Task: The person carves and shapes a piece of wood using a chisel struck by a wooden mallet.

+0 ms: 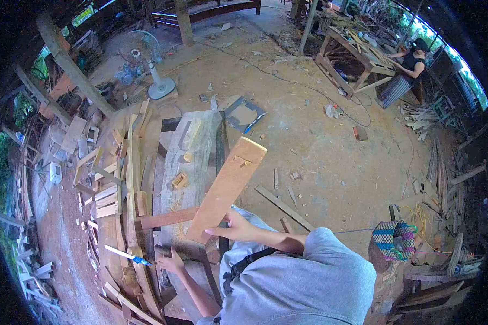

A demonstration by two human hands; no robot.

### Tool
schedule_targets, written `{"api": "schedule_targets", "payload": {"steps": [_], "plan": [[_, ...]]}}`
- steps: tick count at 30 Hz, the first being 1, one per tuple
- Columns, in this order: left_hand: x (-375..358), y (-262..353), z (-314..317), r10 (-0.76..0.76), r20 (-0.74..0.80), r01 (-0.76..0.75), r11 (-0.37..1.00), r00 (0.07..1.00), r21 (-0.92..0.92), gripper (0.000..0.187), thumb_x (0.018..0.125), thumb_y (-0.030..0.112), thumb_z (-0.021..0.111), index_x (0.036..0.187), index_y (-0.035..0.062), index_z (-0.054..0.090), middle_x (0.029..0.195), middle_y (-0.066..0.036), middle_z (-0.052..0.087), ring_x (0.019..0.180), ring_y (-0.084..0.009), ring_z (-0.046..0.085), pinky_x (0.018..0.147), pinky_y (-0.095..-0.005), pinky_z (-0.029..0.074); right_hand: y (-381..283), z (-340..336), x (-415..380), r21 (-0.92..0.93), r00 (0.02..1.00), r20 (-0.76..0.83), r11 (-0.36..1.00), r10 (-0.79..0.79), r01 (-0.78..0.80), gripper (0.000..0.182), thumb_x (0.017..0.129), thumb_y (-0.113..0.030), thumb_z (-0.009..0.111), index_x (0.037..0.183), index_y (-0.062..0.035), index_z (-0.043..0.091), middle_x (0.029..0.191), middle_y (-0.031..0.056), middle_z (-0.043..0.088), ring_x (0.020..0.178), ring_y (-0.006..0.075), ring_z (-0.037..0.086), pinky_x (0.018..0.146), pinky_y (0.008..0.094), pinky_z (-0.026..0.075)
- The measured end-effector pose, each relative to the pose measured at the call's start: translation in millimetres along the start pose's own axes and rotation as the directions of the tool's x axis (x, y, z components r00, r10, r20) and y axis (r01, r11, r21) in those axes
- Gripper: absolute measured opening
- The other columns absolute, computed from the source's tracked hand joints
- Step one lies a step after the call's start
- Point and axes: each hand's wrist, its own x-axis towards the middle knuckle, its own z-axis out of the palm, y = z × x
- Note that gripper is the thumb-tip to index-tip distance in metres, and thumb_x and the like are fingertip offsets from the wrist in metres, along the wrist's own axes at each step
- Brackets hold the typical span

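My right hand point(233, 227) grips the lower end of a flat wooden board point(228, 187). A short slot with splintered edges is cut near the board's far end. Under it, a narrower reddish-brown wooden strip point(168, 218) lies crosswise over the workbench point(171, 149). My left hand point(171, 261) is lower on the bench, its fingers curled at a dark, blurred object point(160, 250) whose kind I cannot make out. Just left of that hand lies a slim tool with a blue handle point(140, 260) and a pale, narrow length. A small wood block point(179, 180) sits among shavings.
Long planks point(131, 189) run along the bench's left side. Beyond it stand a pedestal fan point(158, 81) and a flat black-edged panel point(244, 114) on the floor. A person point(409, 70) works at another wooden bench point(352, 51). A woven basket point(394, 240) is at right.
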Motion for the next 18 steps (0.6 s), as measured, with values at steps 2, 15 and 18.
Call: {"api": "schedule_targets", "payload": {"steps": [2,15,18], "plan": [[1.2,-1.2,1.4,-0.001,-0.007,0.001,1.000,1.000,-0.003,0.067,0.067,0.034,0.068,0.111,-0.0064,0.039,0.105,-0.022,0.042,0.101,-0.0390,0.039,0.085,-0.0478,0.034,2.7,-2.3,0.6,-0.025,0.999,0.032,1.000,0.016,-0.015,0.040,0.075,-0.011,0.064,0.110,0.0011,0.046,0.103,0.0090,0.056,0.097,0.0155,0.052,0.086,0.0304,0.040],[1.2,-9.7,5.3,-0.067,0.057,0.086,0.623,0.996,-0.778,0.055,0.067,0.010,0.064,0.114,-0.0035,0.039,0.106,-0.017,0.044,0.098,-0.0259,0.045,0.081,-0.0360,0.040,24.8,8.0,4.2,-0.136,0.952,0.154,0.960,0.264,-0.244,0.031,0.076,-0.015,0.063,0.100,0.0009,0.054,0.096,0.0095,0.060,0.088,0.0168,0.056,0.078,0.0305,0.044],[-16.9,13.2,-19.9,-0.217,-0.096,0.013,0.454,0.971,-0.891,0.052,0.073,0.005,0.058,0.118,0.0041,0.033,0.088,-0.008,0.047,0.067,-0.0141,0.050,0.057,-0.0240,0.042,79.5,-0.3,5.7,-0.423,0.824,0.300,0.841,0.480,-0.337,0.035,0.074,-0.016,0.064,0.102,0.0018,0.053,0.095,0.0106,0.060,0.086,0.0178,0.057,0.076,0.0306,0.045]]}}
